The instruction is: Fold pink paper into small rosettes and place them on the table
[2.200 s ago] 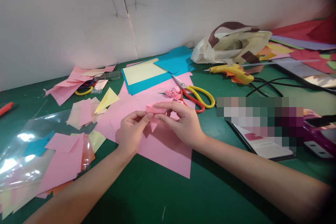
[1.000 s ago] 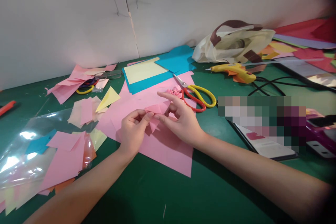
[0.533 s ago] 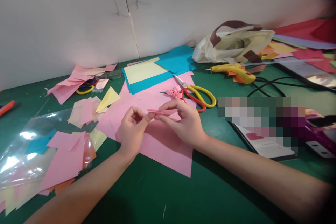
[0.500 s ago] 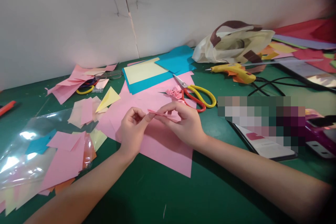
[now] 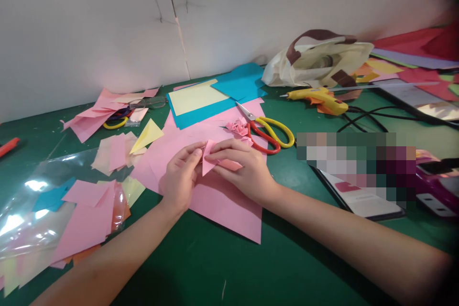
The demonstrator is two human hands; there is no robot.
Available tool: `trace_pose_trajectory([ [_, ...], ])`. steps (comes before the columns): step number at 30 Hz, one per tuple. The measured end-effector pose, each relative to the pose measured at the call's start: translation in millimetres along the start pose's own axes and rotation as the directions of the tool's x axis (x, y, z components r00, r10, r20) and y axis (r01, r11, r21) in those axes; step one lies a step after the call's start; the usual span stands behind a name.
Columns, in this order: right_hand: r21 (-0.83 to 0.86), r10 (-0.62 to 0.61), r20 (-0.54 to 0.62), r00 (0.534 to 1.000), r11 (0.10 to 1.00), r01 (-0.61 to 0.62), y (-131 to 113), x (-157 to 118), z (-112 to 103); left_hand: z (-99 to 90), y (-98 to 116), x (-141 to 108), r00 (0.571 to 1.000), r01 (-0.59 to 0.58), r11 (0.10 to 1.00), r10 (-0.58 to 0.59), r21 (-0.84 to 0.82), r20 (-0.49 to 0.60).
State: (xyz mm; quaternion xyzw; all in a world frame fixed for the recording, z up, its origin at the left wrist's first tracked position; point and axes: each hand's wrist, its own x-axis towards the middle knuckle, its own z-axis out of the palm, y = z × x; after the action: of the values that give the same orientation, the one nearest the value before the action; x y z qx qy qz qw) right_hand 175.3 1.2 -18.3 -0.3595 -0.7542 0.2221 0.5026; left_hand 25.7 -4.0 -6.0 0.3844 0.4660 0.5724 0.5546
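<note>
Between my two hands is a small folded piece of pink paper (image 5: 208, 158), raised over a large pink sheet (image 5: 229, 213) on the green table. My left hand (image 5: 181, 177) pinches its left side between thumb and fingers. From the right, my right hand (image 5: 247, 167) grips it, and a folded pink flap pokes out between thumb and fingers. Just beyond the hands lie scissors (image 5: 263, 129) with one red and one yellow handle, blades apart. Crumpled pink folded paper (image 5: 237, 126) rests beside them.
Blue sheets (image 5: 193, 117) with a cream sheet (image 5: 197, 97) lie behind. On the left are a clear plastic bag (image 5: 36, 201) and paper scraps (image 5: 91, 117). To the right are a yellow glue gun (image 5: 319, 100) with its cable, a tote bag (image 5: 287, 69) and a phone (image 5: 369, 201).
The folded pink paper has turned from nearly edge-on to showing a pointed face toward me. My fingers have shifted around it; both hands stay in about the same place.
</note>
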Motion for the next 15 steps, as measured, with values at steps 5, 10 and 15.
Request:
trace_pose_trajectory([
  [5, -0.055, 0.034, -0.028, 0.999, 0.998, -0.035, 3.2, 0.2, 1.1, -0.7, -0.1, -1.3, 0.999, 0.036, 0.999, -0.035, -0.010, 0.028],
  [10, -0.065, -0.008, -0.044, 0.999, 0.998, 0.005, 3.3, 1.7, 2.0, -1.0, -5.3, -1.7, 0.998, -0.015, 1.000, 0.013, 0.024, 0.063],
  [15, 0.020, 0.119, -0.036, 0.992, 0.993, -0.118, -1.4, 2.5, 0.5, 0.1, -5.1, -2.4, 0.997, -0.050, 0.995, 0.045, 0.086, 0.064],
])
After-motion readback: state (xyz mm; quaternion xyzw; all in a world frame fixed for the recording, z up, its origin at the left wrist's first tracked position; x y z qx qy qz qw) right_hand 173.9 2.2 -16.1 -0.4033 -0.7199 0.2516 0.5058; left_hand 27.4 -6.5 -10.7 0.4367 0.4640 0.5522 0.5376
